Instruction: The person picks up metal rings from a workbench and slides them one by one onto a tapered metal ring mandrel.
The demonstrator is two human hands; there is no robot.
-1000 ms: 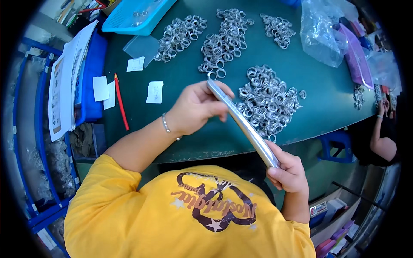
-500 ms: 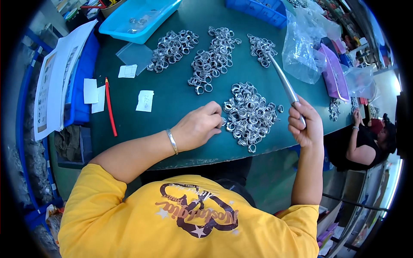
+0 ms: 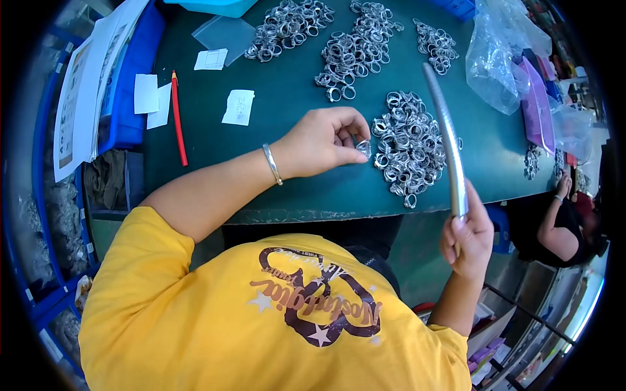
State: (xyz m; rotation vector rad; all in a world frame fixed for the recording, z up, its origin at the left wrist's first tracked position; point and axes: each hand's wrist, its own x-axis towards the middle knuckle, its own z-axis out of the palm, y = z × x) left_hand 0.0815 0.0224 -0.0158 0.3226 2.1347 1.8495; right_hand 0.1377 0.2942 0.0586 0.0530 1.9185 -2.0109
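Note:
Between the thumb and fingers of my left hand (image 3: 323,142) is a silver ring (image 3: 364,150), just left of the nearest pile of rings (image 3: 409,146). My right hand (image 3: 471,238) grips the thick lower end of a tapered steel ring mandrel (image 3: 446,140). The mandrel points away from me, its thin tip toward the far side, and passes in front of the pile's right edge. No ring shows on the mandrel. Farther back on the green table (image 3: 287,195) lie a middle ring pile (image 3: 355,52), a left one (image 3: 287,29) and a smaller right one (image 3: 437,44).
Paper slips (image 3: 238,107), a red pen (image 3: 178,120) and a clear bag (image 3: 225,36) lie at the left, beside a blue bin (image 3: 127,98). A plastic bag (image 3: 495,62) and a purple tray (image 3: 536,107) stand right. Another person (image 3: 561,228) sits beyond.
My left hand has come away from the pile's edge with a ring in its fingers. The right hand has drawn closer to me, and the mandrel stands steeper. The whole view has shifted.

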